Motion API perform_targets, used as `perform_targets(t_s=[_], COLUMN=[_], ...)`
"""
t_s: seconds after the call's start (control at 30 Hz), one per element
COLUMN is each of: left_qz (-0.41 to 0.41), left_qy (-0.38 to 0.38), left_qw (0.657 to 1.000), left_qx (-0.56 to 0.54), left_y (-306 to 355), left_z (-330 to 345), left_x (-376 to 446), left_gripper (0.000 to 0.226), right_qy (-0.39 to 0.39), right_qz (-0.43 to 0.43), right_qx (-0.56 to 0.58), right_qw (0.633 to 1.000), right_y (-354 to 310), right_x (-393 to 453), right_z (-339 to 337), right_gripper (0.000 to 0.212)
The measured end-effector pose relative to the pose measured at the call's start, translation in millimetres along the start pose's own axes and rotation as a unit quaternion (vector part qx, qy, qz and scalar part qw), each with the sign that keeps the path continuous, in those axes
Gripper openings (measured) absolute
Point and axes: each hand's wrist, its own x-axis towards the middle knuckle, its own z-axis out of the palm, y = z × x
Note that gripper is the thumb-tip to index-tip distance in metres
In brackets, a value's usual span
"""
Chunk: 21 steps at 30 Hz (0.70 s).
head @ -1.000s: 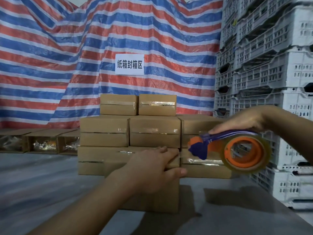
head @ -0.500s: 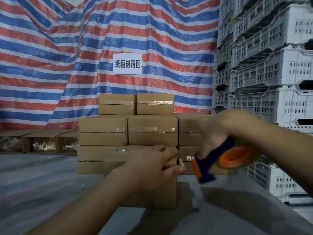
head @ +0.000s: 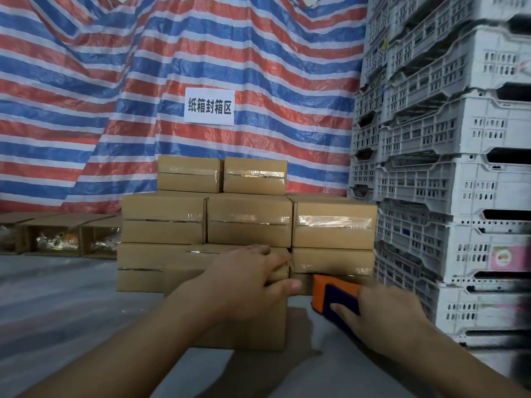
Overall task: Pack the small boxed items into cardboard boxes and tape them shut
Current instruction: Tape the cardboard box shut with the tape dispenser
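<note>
A closed cardboard box (head: pixel 247 331) stands on the grey table in front of me. My left hand (head: pixel 247 280) lies over its top right corner, fingers across the top and thumb down the right side. My right hand (head: pixel 382 314) grips an orange and blue tape dispenser (head: pixel 330 294), held low just right of the box, near the table surface. The tape roll is hidden behind my hand. Behind the box rises a stack of taped cardboard boxes (head: pixel 250 219).
Open cardboard boxes (head: pixel 66 234) with wrapped items sit at the back left. White plastic crates (head: pixel 448 168) are stacked high on the right, close to my right hand. A striped tarp with a white sign (head: pixel 209 106) hangs behind.
My right hand has swung the tape dispenser down from beside the stack to low at the box's right side. My left hand has stayed on the box.
</note>
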Motion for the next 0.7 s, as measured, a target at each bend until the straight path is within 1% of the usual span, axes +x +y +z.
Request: perform_targets(t_s=[0.07,0.13,0.2,0.23,0.27,0.3,0.33,0.4,0.43,0.47,0.53,0.63,0.7], left_qz=[0.001,0.001,-0.006,-0.013,-0.019,-0.023,-0.025,-0.025,-0.024,-0.022,-0.034,-0.057,-0.062], left_qy=[0.001,-0.001,-0.003,-0.003,-0.002,-0.002,-0.003,-0.011,-0.015,-0.017,-0.015,-0.013,-0.018], left_qw=[1.000,1.000,1.000,1.000,0.999,0.999,0.998,0.997,0.997,0.997,0.995,0.993,0.992], left_qx=[0.001,0.001,-0.010,-0.020,-0.030,-0.041,-0.052,-0.069,-0.072,-0.074,-0.087,-0.107,-0.112], left_y=[0.4,0.3,1.4,2.3,3.0,3.2,2.8,1.6,0.9,1.0,2.6,5.0,7.0], left_z=[-0.3,-0.9,-1.0,-0.8,-0.7,-0.8,-1.4,-3.7,-4.8,-6.1,-8.0,-10.3,-11.8], left_x=[-0.5,-0.6,0.4,0.8,1.9,2.8,3.6,4.4,3.9,3.6,2.4,1.4,0.9], left_gripper=[0.068,0.068,0.069,0.069,0.068,0.066,0.063,0.058,0.056,0.055,0.055,0.059,0.059], right_qy=[-0.005,0.007,0.058,0.103,0.145,0.168,0.163,0.084,0.039,0.007,-0.022,-0.059,-0.059], right_qz=[0.007,0.030,0.044,0.039,0.027,0.012,-0.001,0.011,0.031,0.051,0.073,0.086,0.090], right_qx=[-0.011,-0.005,0.051,0.091,0.144,0.227,0.335,0.535,0.604,0.651,0.709,0.759,0.784], right_qw=[1.000,1.000,0.996,0.990,0.979,0.959,0.928,0.840,0.795,0.757,0.701,0.642,0.611], right_y=[-4.1,-9.2,-13.8,-16.3,-20.0,-25.9,-34.8,-58.4,-70.9,-82.3,-101.5,-117.5,-121.1], right_x=[-1.9,1.1,11.4,17.9,24.7,31.5,38.5,55.4,63.6,71.1,76.7,71.1,68.3], right_z=[-3.9,-19.3,-38.3,-46.1,-53.6,-60.3,-65.9,-72.7,-74.8,-75.1,-73.3,-67.7,-60.5], right_gripper=[0.065,0.077,0.084,0.084,0.078,0.067,0.054,0.037,0.035,0.036,0.043,0.051,0.050])
